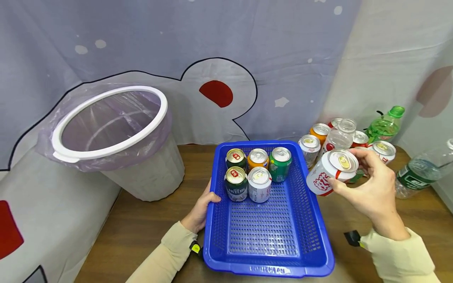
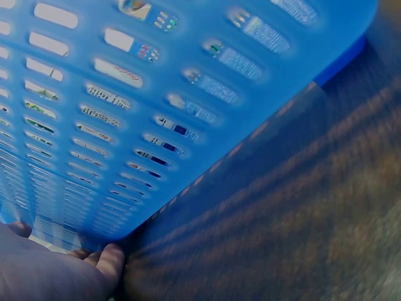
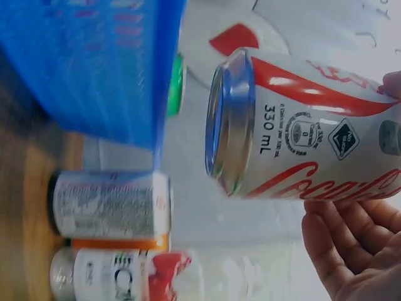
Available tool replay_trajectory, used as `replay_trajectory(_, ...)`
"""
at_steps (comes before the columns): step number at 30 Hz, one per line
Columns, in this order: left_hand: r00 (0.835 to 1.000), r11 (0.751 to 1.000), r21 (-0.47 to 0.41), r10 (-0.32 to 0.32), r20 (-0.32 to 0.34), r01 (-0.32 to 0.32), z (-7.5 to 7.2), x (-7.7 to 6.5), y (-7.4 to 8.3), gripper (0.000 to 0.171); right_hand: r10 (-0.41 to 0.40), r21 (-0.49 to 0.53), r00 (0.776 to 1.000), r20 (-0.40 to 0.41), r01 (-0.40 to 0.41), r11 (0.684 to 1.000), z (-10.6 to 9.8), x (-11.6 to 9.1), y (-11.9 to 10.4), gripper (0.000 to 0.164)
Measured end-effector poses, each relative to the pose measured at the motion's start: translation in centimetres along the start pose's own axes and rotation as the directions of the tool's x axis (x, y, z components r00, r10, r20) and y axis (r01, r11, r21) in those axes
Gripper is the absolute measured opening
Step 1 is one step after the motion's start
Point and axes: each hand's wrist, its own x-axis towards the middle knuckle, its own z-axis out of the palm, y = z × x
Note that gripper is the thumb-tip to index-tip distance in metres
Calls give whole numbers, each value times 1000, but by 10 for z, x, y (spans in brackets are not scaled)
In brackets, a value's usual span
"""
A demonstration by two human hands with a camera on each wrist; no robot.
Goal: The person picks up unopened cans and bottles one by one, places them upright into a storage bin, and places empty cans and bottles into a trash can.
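Observation:
My right hand holds a white Coca-Cola can between thumb and fingers, raised beside the right rim of a blue plastic basket. In the right wrist view that can shows its red lettering and "330 mL" above the fingers. At the basket's left side, my left hand grips the wall, its thumb near the rim; its fingers lie low against the basket in the left wrist view. Standing upright in the basket's far left part are several cans: dark green ones, an orange one, a green one and a white one.
Right of the basket stand more cans, a clear bottle and a green-capped bottle. A larger clear bottle with a green label leans at the far right. To the left is a bin with a bag and white ring.

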Motion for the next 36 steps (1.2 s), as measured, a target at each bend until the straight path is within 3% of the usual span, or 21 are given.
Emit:
replay_trajectory(6,1000,1000,-2,-4,-5,4,0,0,1,102,-124,94,979,159,110,989,13,8,-8,73)
replay_trajectory(14,1000,1000,-3,-5,-3,5,1,0,1,101,-258,67,899,354,251,966,30,15,0,74)
replay_trajectory(25,1000,1000,-1,-11,-5,11,1,-1,1,101,-244,-70,832,499,319,945,55,7,24,70)
replay_trajectory(36,1000,1000,-4,-15,-7,15,2,-1,1,101,-230,-167,821,523,363,917,69,2,37,70)
